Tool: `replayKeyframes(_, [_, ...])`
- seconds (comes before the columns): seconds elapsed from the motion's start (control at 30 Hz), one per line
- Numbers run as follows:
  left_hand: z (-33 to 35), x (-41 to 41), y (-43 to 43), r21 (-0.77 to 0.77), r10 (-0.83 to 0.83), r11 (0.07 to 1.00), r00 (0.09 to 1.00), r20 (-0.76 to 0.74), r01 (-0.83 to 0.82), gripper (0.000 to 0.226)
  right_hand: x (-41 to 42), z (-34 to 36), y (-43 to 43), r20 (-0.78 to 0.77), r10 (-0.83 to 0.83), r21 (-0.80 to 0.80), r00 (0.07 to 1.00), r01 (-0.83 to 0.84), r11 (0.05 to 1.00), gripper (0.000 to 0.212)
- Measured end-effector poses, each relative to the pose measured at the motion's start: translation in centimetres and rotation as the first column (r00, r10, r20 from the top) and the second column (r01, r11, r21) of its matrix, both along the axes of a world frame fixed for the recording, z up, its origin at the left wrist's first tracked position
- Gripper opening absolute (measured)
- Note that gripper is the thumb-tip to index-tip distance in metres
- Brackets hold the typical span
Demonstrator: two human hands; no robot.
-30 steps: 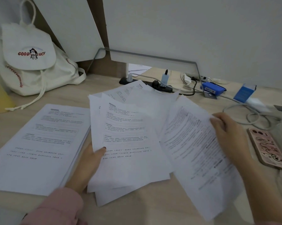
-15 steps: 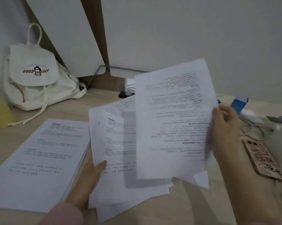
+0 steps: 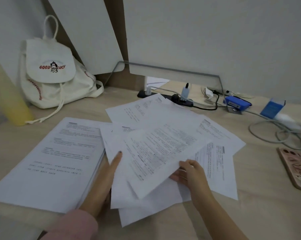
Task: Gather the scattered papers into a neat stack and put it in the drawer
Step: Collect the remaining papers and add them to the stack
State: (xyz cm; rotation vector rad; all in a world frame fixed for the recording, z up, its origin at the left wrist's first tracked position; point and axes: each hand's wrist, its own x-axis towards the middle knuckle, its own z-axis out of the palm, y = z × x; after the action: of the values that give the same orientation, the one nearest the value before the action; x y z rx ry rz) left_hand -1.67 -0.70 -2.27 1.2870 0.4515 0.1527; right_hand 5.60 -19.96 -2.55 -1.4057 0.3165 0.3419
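**Raised sheet comes down onto the pile**

Half a second ago the right hand (image 3: 189, 175) was holding one page up in the air. Now that top sheet (image 3: 160, 153) lies skewed across the loose pile (image 3: 146, 210). The fingers are curled round its near right corner, so it has not been let go. The left hand (image 3: 103, 184) pinches the pile's left edge, thumb on top, fingers hidden beneath.

To my eye that means one more page is gathered, but nothing is squared. Corners jut out on every side, and a stray sheet (image 3: 219, 163) pokes out to the right from under the top one. A further sheet (image 3: 141, 110) fans away at the back. The tidy thick stack (image 3: 47, 161) lies just left of the left wrist, its long edge beside the pile. No drawer is in view.

For room, the bare desk (image 3: 260, 213) near the right forearm looks like the best place to tap the edges true. Farther right a phone (image 3: 297, 167) lies close to the desk's side, with looped cables (image 3: 276, 134) behind it. At the back, the fanned sheet touches or overlaps a power strip (image 3: 181, 101), so pulling it forward seems safer than sweeping sideways. A backpack (image 3: 54, 75) and a yellow bottle (image 3: 9, 97) stand well apart in the far left corner.
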Motion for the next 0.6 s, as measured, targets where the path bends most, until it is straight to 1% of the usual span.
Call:
replayKeyframes(0.07, [-0.8, 0.0, 0.5, 0.098, -0.055, 0.994, 0.998, -0.019, 0.057, 0.031, -0.4, 0.5, 0.2, 0.003, 0.195, 0.016, 0.981, -0.195, 0.981, 0.008])
replayKeyframes(0.1, [-1.1, 0.1, 0.7, 0.131, -0.062, 0.989, 0.998, -0.030, 0.065, 0.034, -0.3, 0.7, 0.0, 0.015, 0.261, -0.011, 0.965, -0.261, 0.965, 0.016])
replayKeyframes(0.13, [-1.3, 0.1, 0.9, 0.151, -0.066, 0.986, 0.997, -0.037, 0.071, 0.036, -0.1, 0.9, -0.3, 0.032, 0.286, -0.036, 0.958, -0.285, 0.958, 0.025])
replayKeyframes(0.17, [-1.3, 0.2, 1.0, 0.161, -0.071, 0.984, 0.997, -0.044, 0.077, 0.037, 0.4, 1.1, -0.7, 0.056, 0.277, -0.045, 0.959, -0.275, 0.960, 0.030])
replayKeyframes(0.2, [-1.3, 0.2, 1.1, 0.170, -0.080, 0.982, 0.996, -0.050, 0.087, 0.038, 1.1, 1.2, -1.2, 0.076, 0.232, -0.039, 0.970, -0.229, 0.973, 0.033])
replayKeyframes(0.27, [-1.4, 0.3, 1.3, 0.184, -0.095, 0.977, 0.993, -0.067, 0.106, 0.040, 3.2, 1.5, -2.5, 0.071, 0.089, -0.027, 0.993, -0.087, 0.996, 0.037])
replayKeyframes(0.33, [-1.6, 0.4, 1.5, 0.198, -0.102, 0.973, 0.992, -0.075, 0.115, 0.040, 5.2, 1.8, -3.8, 0.056, 0.011, -0.050, 0.998, -0.008, 0.999, 0.042])
replayKeyframes(0.4, [-1.7, 0.6, 1.7, 0.197, -0.112, 0.972, 0.990, -0.081, 0.127, 0.041, 6.8, 2.1, -4.7, 0.049, 0.034, -0.120, 0.998, -0.028, 0.992, 0.048])
replayKeyframes(0.5, [-1.8, 0.9, 1.8, 0.122, -0.050, 0.991, 0.995, -0.086, 0.060, 0.032, 7.9, 2.6, -5.0, 0.068, 0.163, -0.265, 0.984, -0.139, 0.954, 0.048])
replayKeyframes(0.53, [-1.6, 0.9, 1.8, 0.094, -0.018, 0.995, 0.995, -0.093, 0.027, 0.027, 8.1, 2.7, -5.0, 0.097, 0.177, -0.320, 0.979, -0.138, 0.937, 0.046])
replayKeyframes(0.6, [-1.3, 0.8, 1.5, 0.045, 0.016, 0.999, 0.994, -0.110, -0.011, 0.024, 8.4, 2.6, -5.0, 0.169, 0.139, -0.392, 0.976, -0.063, 0.918, 0.041])
